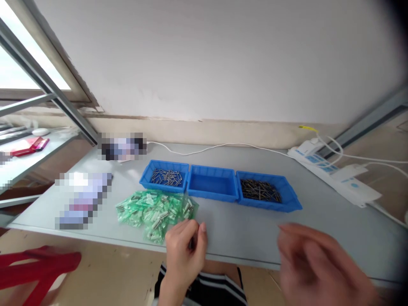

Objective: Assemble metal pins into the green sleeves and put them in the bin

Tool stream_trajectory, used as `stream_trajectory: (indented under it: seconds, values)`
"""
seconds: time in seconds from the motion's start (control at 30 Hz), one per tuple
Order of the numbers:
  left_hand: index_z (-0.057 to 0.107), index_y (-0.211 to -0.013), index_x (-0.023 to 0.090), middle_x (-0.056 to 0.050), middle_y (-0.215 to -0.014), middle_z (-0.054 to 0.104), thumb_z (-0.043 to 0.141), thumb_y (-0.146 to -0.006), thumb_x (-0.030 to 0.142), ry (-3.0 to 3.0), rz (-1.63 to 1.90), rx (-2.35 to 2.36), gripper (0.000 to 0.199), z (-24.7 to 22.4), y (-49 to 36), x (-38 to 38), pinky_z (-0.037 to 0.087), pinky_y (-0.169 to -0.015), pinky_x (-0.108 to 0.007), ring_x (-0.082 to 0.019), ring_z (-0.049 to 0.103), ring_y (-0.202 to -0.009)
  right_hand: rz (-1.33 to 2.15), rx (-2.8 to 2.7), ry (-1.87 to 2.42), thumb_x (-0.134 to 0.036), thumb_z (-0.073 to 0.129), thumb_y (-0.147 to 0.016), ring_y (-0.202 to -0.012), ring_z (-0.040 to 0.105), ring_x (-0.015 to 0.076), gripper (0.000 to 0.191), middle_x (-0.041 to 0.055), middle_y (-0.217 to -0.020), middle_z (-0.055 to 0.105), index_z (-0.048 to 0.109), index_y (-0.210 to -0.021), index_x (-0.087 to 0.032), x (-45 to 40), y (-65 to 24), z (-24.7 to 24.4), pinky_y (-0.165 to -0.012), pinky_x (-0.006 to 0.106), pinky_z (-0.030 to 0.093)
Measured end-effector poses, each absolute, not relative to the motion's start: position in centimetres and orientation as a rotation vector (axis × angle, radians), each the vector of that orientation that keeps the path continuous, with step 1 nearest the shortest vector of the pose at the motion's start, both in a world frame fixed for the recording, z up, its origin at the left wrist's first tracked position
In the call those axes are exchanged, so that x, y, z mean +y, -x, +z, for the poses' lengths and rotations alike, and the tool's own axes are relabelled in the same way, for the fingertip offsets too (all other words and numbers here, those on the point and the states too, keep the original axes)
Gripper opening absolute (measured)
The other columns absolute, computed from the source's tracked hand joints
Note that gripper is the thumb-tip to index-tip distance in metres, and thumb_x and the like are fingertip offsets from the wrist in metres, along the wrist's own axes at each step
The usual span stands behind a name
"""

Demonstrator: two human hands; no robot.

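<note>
My left hand (185,246) is curled closed at the table's front edge, just right of a pile of small green plastic bags (153,210) with metal pins inside. What it holds, if anything, is hidden in the fingers. My right hand (318,259), blurred by motion, is raised at the lower right, and its grip cannot be made out. Behind the bags stands a blue tray with silver pins (167,176). Beside it are a middle blue tray (213,182) with nothing in it and a right blue tray (288,195) holding dark metal pins (259,190).
White power strips (334,170) with cables lie at the right of the grey table (229,227). A white cable (207,148) runs along the back. Two pixelated items (84,199) (123,147) are at the left. A red stool (40,267) stands below left.
</note>
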State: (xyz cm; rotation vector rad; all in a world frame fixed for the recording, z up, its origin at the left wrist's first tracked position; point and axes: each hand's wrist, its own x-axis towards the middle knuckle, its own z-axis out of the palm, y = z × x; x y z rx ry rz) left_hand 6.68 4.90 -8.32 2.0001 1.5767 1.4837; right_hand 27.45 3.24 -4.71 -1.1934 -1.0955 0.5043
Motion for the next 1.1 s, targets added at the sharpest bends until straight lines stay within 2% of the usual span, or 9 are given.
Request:
stream_trajectory:
  seconds: [0.07,0.1,0.23,0.43,0.7,0.87,0.93,1.0,1.1]
  values:
    - [0.024,-0.072,0.021,0.007,-0.06,0.029,0.054,-0.105,0.012,-1.986,1.47,1.532,0.045,-8.1,-6.3,4.8,0.025,-0.054,-0.027,-0.009,0.035,-0.052,0.568,-1.079,1.206,-0.043,0.069,-0.103,-0.055,0.047,0.0123,0.024,-0.0025,-0.064,0.055,0.078,-0.099,-0.021,5.3,-27.3,-6.3,-0.048,0.026,0.033]
    - [0.024,-0.072,0.021,0.007,-0.06,0.028,0.053,-0.105,0.012,-1.986,1.469,1.509,0.045,-8.0,-6.2,4.8,0.025,-0.054,-0.027,-0.009,0.035,-0.051,0.627,-1.074,1.245,-0.045,0.071,-0.101,-0.053,0.044,0.0123,0.026,-0.0032,-0.06,0.051,0.078,-0.095,-0.021,6.1,-27.3,-7.1,-0.048,0.027,0.03]
    - [0.023,-0.072,0.022,0.006,-0.059,0.029,0.052,-0.104,0.01,-2.0,1.471,1.465,0.045,-7.8,-6.3,4.5,0.025,-0.054,-0.027,-0.009,0.036,-0.051,0.762,-0.912,1.295,-0.048,0.073,-0.096,-0.049,0.039,0.011,0.029,-0.0056,-0.054,0.043,0.076,-0.087,-0.02,7.6,-27.5,-9.0,-0.047,0.025,0.029]
    - [0.025,-0.072,0.023,0.005,-0.057,0.038,0.052,-0.101,0.013,-2.154,1.361,1.288,0.041,-7.1,-9.1,4.0,0.026,-0.056,-0.031,-0.013,0.04,-0.053,0.787,-0.81,1.192,-0.045,0.074,-0.095,-0.048,0.035,0.0091,0.028,-0.0058,-0.053,0.043,0.072,-0.081,-0.02,7.4,-27.8,-9.3,-0.047,0.024,0.026]
    - [0.043,-0.069,0.023,0.004,-0.056,0.053,0.059,-0.099,0.02,-2.578,1.179,1.021,0.034,-6.7,-10.0,8.6,0.025,-0.055,-0.034,-0.013,0.045,-0.052,0.874,-0.95,1.299,-0.058,0.072,-0.095,-0.049,0.036,0.0112,0.039,-0.0062,-0.055,0.038,0.069,-0.081,-0.021,7.1,-28.5,-10.1,-0.046,0.024,0.027]
    - [0.048,-0.068,0.022,0.003,-0.055,0.056,0.058,-0.101,0.023,-2.631,1.076,1.04,0.035,-7.6,-9.7,9.5,0.025,-0.056,-0.034,-0.013,0.051,-0.051,0.852,-0.942,1.32,-0.057,0.07,-0.096,-0.049,0.035,0.0115,0.039,-0.0064,-0.056,0.037,0.068,-0.081,-0.021,7.2,-28.0,-10.0,-0.045,0.024,0.026]
    - [0.05,-0.069,0.022,0.002,-0.057,0.059,0.056,-0.103,0.022,-2.639,1.019,1.079,0.034,-7.6,-9.6,9.2,0.026,-0.056,-0.034,-0.015,0.054,-0.053,0.786,-0.934,1.302,-0.055,0.069,-0.098,-0.049,0.037,0.0123,0.038,-0.0058,-0.055,0.04,0.069,-0.08,-0.021,7.0,-27.8,-9.8,-0.047,0.025,0.029]
    - [0.051,-0.07,0.023,0.002,-0.059,0.06,0.054,-0.104,0.02,-2.624,0.978,1.122,0.034,-7.5,-9.4,8.9,0.029,-0.057,-0.034,-0.015,0.056,-0.054,0.655,-0.943,1.309,-0.053,0.068,-0.1,-0.054,0.047,0.0144,0.036,-0.003,-0.059,0.051,0.071,-0.082,-0.021,6.8,-28.1,-9.0,-0.052,0.027,0.037]
    - [0.048,-0.07,0.023,0.003,-0.058,0.058,0.052,-0.105,0.019,-2.59,0.969,1.161,0.036,-7.3,-9.1,8.9,0.031,-0.057,-0.032,-0.015,0.055,-0.052,0.375,-1.024,1.387,-0.047,0.065,-0.103,-0.076,0.065,0.02,0.029,0.0031,-0.081,0.07,0.075,-0.091,-0.022,7.0,-29.7,-6.6,-0.072,0.032,0.051]
